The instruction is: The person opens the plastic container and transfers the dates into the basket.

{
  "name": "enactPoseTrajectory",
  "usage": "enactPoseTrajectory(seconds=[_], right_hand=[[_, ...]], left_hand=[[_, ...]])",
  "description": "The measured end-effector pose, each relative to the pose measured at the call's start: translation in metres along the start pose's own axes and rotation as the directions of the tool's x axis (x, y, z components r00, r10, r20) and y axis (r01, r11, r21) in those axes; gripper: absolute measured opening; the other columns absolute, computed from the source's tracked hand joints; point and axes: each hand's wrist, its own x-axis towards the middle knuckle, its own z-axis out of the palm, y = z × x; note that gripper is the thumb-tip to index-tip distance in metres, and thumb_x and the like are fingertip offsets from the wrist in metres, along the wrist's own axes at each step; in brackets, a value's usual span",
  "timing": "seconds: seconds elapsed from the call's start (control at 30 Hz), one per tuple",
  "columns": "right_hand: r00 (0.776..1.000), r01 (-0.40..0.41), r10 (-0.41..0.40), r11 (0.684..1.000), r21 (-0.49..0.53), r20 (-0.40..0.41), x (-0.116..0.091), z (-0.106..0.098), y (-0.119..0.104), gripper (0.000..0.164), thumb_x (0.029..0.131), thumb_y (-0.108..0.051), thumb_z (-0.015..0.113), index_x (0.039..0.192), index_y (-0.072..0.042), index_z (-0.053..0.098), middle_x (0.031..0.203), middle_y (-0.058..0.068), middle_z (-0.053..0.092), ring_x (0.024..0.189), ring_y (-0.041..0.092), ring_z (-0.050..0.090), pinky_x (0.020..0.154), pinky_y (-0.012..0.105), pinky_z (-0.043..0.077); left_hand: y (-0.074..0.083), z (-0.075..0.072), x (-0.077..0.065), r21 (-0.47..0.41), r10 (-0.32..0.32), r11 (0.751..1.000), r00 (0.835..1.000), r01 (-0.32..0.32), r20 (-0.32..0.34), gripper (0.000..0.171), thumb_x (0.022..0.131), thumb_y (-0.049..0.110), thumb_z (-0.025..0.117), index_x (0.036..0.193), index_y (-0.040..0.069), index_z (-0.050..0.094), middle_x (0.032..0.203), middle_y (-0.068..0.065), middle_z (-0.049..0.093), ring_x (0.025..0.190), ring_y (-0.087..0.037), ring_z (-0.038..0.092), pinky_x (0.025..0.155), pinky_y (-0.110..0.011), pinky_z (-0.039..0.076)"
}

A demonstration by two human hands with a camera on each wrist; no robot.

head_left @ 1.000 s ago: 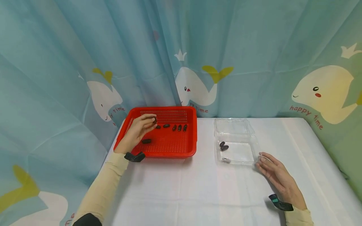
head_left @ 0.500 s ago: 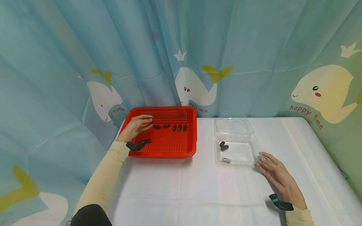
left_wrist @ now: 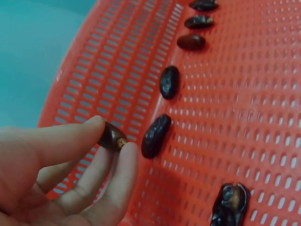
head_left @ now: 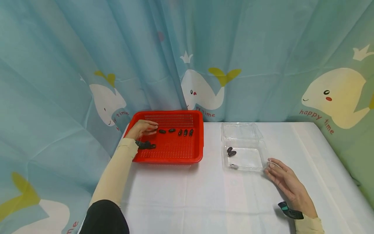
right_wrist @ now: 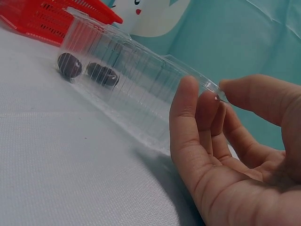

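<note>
Over the left part of the red basket (head_left: 197,152), my left hand (head_left: 142,128) pinches a dark brown date (left_wrist: 112,136) between thumb and fingertips. Several more dates lie in the basket, mostly along its back wall; the closest to my fingers is a glossy date (left_wrist: 156,136). Another date (left_wrist: 229,205) sits nearer the front, partly behind my wrist strap in the head view. My right hand (head_left: 287,183) pinches the near right corner of the clear plastic box (head_left: 249,157) between thumb and fingers. Inside that box, a few dates (head_left: 231,153) lie on the left side.
The box's clear lid (head_left: 238,131) lies folded back behind it. A white cloth (head_left: 208,195) covers the table. Behind and at the sides hangs a blue-green curtain (head_left: 263,39) with printed whales.
My left hand has moved back to the left and lower over the basket, and its fingers now pinch a date. The right hand stays at the box corner.
</note>
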Motion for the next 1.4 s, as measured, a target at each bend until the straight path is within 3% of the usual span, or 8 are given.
enactPoseTrajectory(seconds=[0.23, 0.3, 0.53, 0.63, 0.73, 0.87, 1.3, 1.4], right_hand=[[1.0, -0.003, 0.003, 1.0, 0.029, 0.008, 0.0, 0.0, 0.001, 0.03, 0.11, -0.006, 0.048, 0.125, -0.028, 0.062, 0.115, -0.005, 0.066, 0.104, 0.006, 0.07, 0.095, 0.023, 0.059], [1.0, -0.001, 0.001, 1.0, 0.024, 0.01, 0.001, 0.0, 0.001, 0.031, 0.11, -0.005, 0.048, 0.125, -0.028, 0.062, 0.116, -0.006, 0.066, 0.103, 0.006, 0.069, 0.095, 0.023, 0.059], [0.999, 0.023, -0.023, 1.0, 0.004, 0.024, 0.001, -0.002, 0.003, 0.032, 0.109, -0.003, 0.046, 0.127, -0.025, 0.062, 0.118, -0.003, 0.063, 0.103, 0.006, 0.067, 0.096, 0.023, 0.059], [1.0, 0.024, -0.024, 1.0, -0.004, 0.019, 0.001, -0.002, 0.003, 0.032, 0.109, -0.004, 0.047, 0.127, -0.025, 0.062, 0.118, -0.003, 0.061, 0.103, 0.005, 0.067, 0.096, 0.023, 0.059], [1.0, 0.018, -0.018, 1.0, -0.014, 0.009, 0.001, 0.0, 0.002, 0.031, 0.109, -0.005, 0.048, 0.127, -0.026, 0.061, 0.117, -0.004, 0.06, 0.103, 0.004, 0.066, 0.097, 0.022, 0.058], [1.0, 0.014, -0.014, 1.0, -0.012, -0.002, 0.0, 0.001, 0.002, 0.03, 0.109, -0.005, 0.049, 0.125, -0.026, 0.063, 0.115, -0.004, 0.06, 0.103, 0.004, 0.066, 0.097, 0.022, 0.058], [1.0, 0.013, -0.013, 1.0, -0.001, -0.006, 0.0, 0.002, 0.001, 0.029, 0.109, -0.005, 0.049, 0.127, -0.024, 0.062, 0.117, -0.004, 0.061, 0.103, 0.005, 0.066, 0.097, 0.023, 0.058], [1.0, 0.019, -0.019, 1.0, 0.003, 0.002, 0.0, 0.002, 0.002, 0.03, 0.109, -0.004, 0.049, 0.127, -0.024, 0.062, 0.117, -0.004, 0.061, 0.102, 0.005, 0.066, 0.097, 0.022, 0.058]], left_hand=[[-0.004, -0.002, 0.009, 0.016, -0.095, 0.995, 0.995, 0.096, -0.036, 0.046, 0.105, 0.0, 0.056, 0.15, -0.003, 0.051, 0.161, -0.023, 0.044, 0.112, -0.022, 0.073, 0.112, -0.043, 0.049], [-0.008, -0.003, 0.013, 0.012, -0.095, 0.995, 0.995, 0.096, -0.041, 0.045, 0.104, 0.0, 0.056, 0.149, -0.004, 0.051, 0.16, -0.023, 0.046, 0.11, -0.021, 0.073, 0.111, -0.041, 0.05], [-0.023, -0.01, 0.03, 0.049, 0.033, 0.998, 0.999, -0.033, 0.005, 0.032, 0.096, -0.002, 0.068, 0.126, -0.013, 0.068, 0.128, -0.029, 0.069, 0.08, -0.015, 0.073, 0.085, -0.035, 0.065], [-0.026, -0.009, 0.03, 0.084, 0.074, 0.994, 0.997, -0.074, 0.004, 0.03, 0.096, -0.003, 0.068, 0.123, -0.015, 0.068, 0.117, -0.027, 0.073, 0.081, -0.015, 0.073, 0.085, -0.037, 0.065], [-0.024, -0.001, 0.021, 0.167, 0.102, 0.981, 0.994, -0.095, -0.038, 0.032, 0.099, -0.003, 0.063, 0.128, -0.018, 0.064, 0.122, -0.029, 0.07, 0.085, -0.015, 0.073, 0.089, -0.039, 0.064], [-0.026, 0.003, 0.021, 0.248, 0.152, 0.96, 0.987, -0.134, -0.056, 0.03, 0.098, -0.004, 0.066, 0.123, -0.02, 0.064, 0.118, -0.031, 0.07, 0.081, -0.016, 0.075, 0.083, -0.037, 0.065], [-0.03, 0.009, 0.026, 0.317, 0.181, 0.937, 0.98, -0.146, -0.084, 0.027, 0.1, 0.0, 0.066, 0.12, -0.018, 0.066, 0.111, -0.029, 0.071, 0.077, -0.014, 0.072, 0.075, -0.03, 0.064], [-0.029, 0.007, 0.025, 0.35, 0.164, 0.928, 0.983, -0.126, -0.081, 0.029, 0.103, 0.005, 0.062, 0.123, -0.016, 0.065, 0.118, -0.03, 0.07, 0.08, -0.018, 0.072, 0.073, -0.029, 0.064]])
